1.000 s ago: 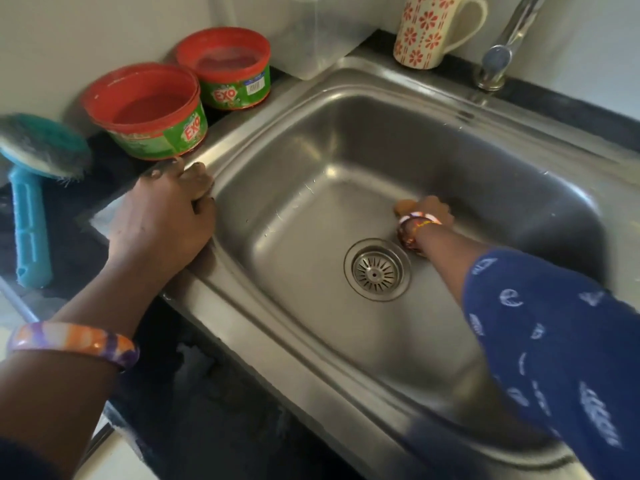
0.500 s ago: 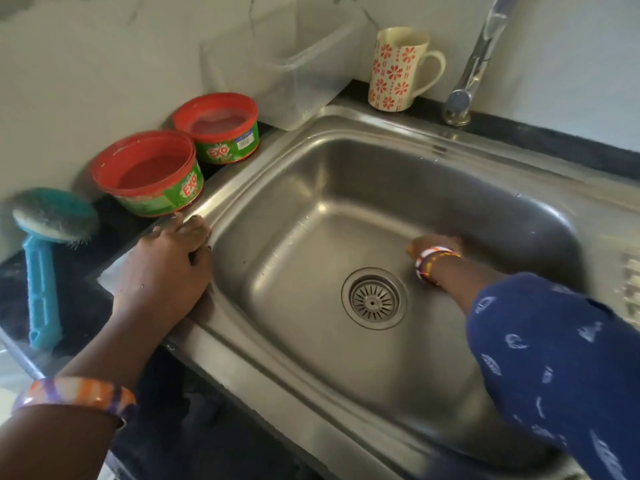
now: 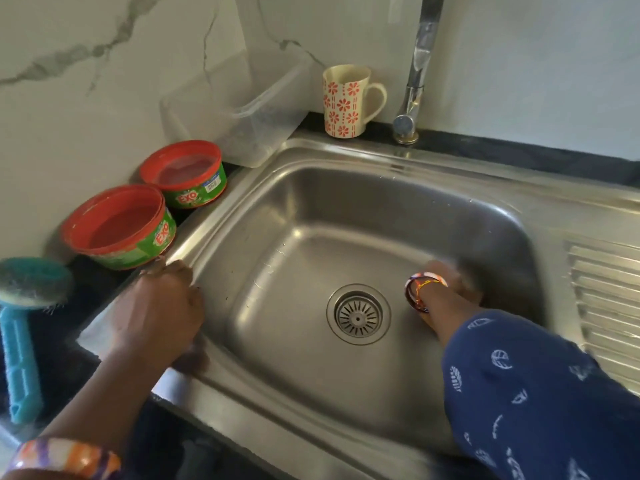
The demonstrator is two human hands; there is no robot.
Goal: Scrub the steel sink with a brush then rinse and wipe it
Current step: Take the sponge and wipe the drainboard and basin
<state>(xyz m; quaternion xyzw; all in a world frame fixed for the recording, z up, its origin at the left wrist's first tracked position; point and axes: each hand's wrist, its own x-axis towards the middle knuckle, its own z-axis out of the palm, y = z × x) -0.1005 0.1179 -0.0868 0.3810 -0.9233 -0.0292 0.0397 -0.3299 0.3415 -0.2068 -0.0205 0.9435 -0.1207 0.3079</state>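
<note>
The right hand (image 3: pixel 450 277) has slid across the basin floor, from just beyond the drain (image 3: pixel 358 314) a moment ago to a spot well to the drain's right, close under the right-hand wall of the steel sink (image 3: pixel 363 188). It is smeared with motion, and the wrist with its beaded bracelets (image 3: pixel 420 289) hides the palm, so I cannot tell whether the fingers grip anything or lie flat on the steel.

The left hand (image 3: pixel 162 306) has stayed where it was, on the sink's left rim, knuckles up, fingers curled over the edge and holding it. A striped orange and purple bangle (image 3: pixel 65 457) sits further up that arm, at the bottom of the view.

Out from the left hand, on the dark counter (image 3: pixel 90 278), the blue-handled brush (image 3: pixel 20 341) lies untouched, its round bristled head pointing towards the wall. Just beyond the fingers of that hand stand two red-rimmed green EXO tubs (image 3: pixel 121 226), one behind the other. Past them a clear plastic box (image 3: pixel 239 112) sits in the corner against the marbled wall. Further along the back edge a cream mug (image 3: pixel 343 102) with red flowers stands beside the foot of the steel tap (image 3: pixel 414 95). To the right of the working hand, ribs of the draining board (image 3: pixel 609 306) run off to the edge.
</note>
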